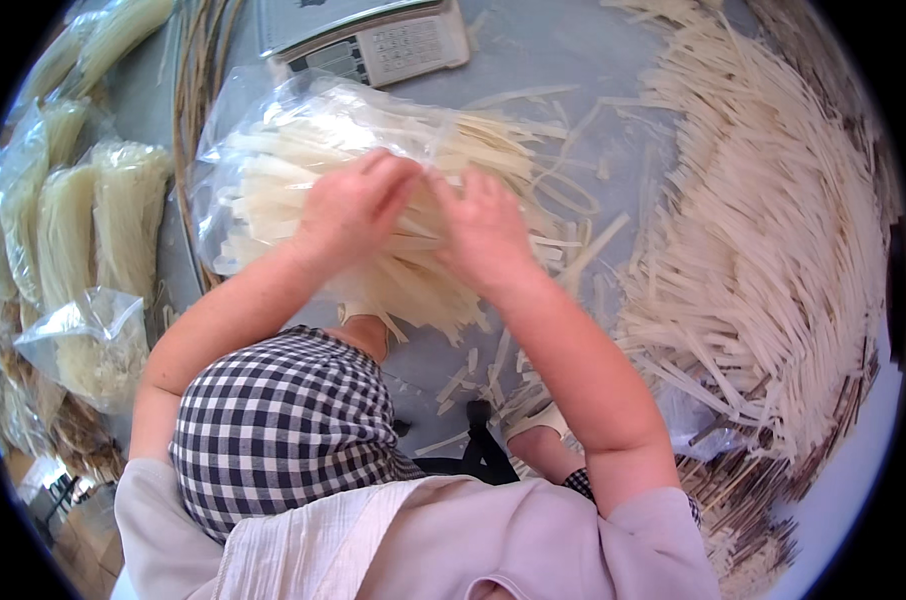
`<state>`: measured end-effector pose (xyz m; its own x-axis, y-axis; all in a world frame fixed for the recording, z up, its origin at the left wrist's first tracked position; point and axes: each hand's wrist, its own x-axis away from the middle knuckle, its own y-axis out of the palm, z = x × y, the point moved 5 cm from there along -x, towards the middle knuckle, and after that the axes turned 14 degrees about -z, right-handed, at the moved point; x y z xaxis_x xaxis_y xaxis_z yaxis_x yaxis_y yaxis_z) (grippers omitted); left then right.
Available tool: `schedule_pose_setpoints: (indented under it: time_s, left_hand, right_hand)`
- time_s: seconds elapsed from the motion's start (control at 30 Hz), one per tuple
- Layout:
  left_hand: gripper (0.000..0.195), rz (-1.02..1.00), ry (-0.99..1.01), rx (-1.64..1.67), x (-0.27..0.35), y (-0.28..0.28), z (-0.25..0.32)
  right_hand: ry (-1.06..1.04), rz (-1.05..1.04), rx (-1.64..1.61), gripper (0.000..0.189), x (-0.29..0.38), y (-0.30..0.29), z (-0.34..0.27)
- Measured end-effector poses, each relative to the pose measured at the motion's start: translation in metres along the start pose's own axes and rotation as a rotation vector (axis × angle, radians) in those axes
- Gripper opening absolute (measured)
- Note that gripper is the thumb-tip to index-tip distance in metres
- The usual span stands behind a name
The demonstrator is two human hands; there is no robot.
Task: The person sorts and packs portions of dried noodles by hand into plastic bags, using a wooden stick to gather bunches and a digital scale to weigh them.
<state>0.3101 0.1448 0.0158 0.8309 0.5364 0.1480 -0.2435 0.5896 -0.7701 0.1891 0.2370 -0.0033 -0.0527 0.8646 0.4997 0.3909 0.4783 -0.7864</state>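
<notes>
A clear plastic bag [303,112] lies before me, partly filled with flat, pale dried strips [273,176] that look like noodles. My left hand [359,206] has its fingers bent on the bag's film, near its opening. Close beside it, my right hand [486,225] pinches the edge of the film, thumb and forefinger almost touching the left fingertips. More of the strips stick out of the bag to the right, beneath and beyond my right hand. Whether the left fingers grip the film too is blurred, but they are bent closed on it.
A digital scale [400,49] stands at the top. On the left lie bagged bundles of thin noodles [130,210] and long brown strands [190,97]. A large heap of pale strips [760,247] covers the right side, with thin brown sticks [745,495] below. Loose strips are scattered near my feet.
</notes>
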Motion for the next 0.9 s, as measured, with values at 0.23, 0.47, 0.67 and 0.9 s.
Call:
schedule_pose_setpoints:
  time_s: [0.23,0.47,0.67,0.9]
  left_hand:
    - [0.013,-0.102,-0.154,-0.002,0.011,0.008,-0.017]
    - [0.016,-0.142,0.057,0.206,-0.007,0.003,0.0]
    - [0.015,-0.293,-0.027,0.206,-0.015,-0.001,0.002]
    - [0.016,-0.377,-0.147,0.331,-0.011,0.016,-0.032]
  right_hand:
    - [-0.103,0.11,-0.953,0.076,0.032,-0.031,0.06]
    - [0.303,0.207,-1.535,0.057,0.02,0.062,0.1]
    - [0.162,0.066,-1.343,0.053,0.0,0.014,0.072]
    - [0.499,0.158,-0.194,0.041,0.023,0.073,0.186]
